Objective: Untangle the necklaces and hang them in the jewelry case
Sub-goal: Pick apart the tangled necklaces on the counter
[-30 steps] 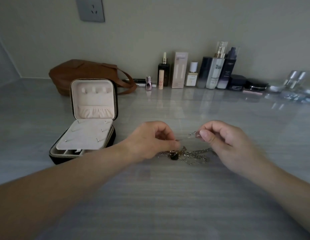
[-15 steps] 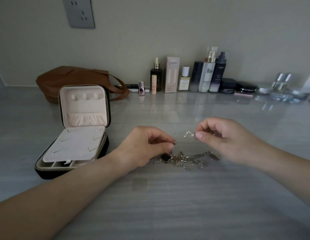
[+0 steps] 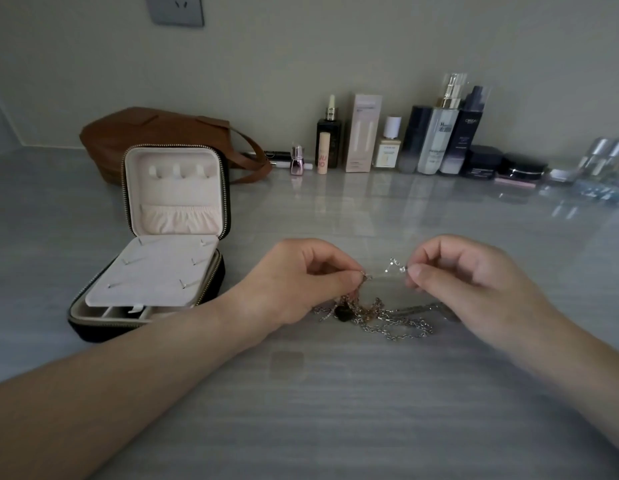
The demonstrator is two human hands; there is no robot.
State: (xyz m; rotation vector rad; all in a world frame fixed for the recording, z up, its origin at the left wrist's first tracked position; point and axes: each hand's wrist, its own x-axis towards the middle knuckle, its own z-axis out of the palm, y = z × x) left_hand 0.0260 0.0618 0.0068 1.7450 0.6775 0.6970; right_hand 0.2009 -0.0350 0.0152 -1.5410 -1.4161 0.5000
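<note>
You are reaching both forearms in from the lower corners, and your hands are meeting over the middle of the grey table [image 3: 335, 410]. Your left hand [image 3: 301, 282] is curling its fingers inward, thumb and forefinger pinching one end of a thin chain strand [image 3: 387, 270]. Your right hand [image 3: 474, 282] is facing it, fingers curled the same way, and is pinching the other end, where small clear beads are glinting just beside your thumb. The strand is hanging slack in the gap between the two pinches, raised off the table.

Well to your left the jewelry case [image 3: 176, 192] is standing open, its lid upright, with three hooks [image 3: 179, 170] along the top and a gathered pocket [image 3: 179, 218] below them. A pale insert panel [image 3: 155, 271] is lying tilted over the base. A brown bag [image 3: 155, 133] is sitting behind the case against the wall, a row of cosmetic bottles and jars [image 3: 436, 140] is lining the wall to the right, and a wall socket [image 3: 174, 8] is showing above. Your left wrist is lying between the case and the chains.

The necklaces [image 3: 380, 317] are lying in a tangled heap on the table directly below and between your fingertips. A dark pendant [image 3: 343, 315] is resting at the heap's left edge, just under your left thumb, and loops are trailing right toward your right palm
</note>
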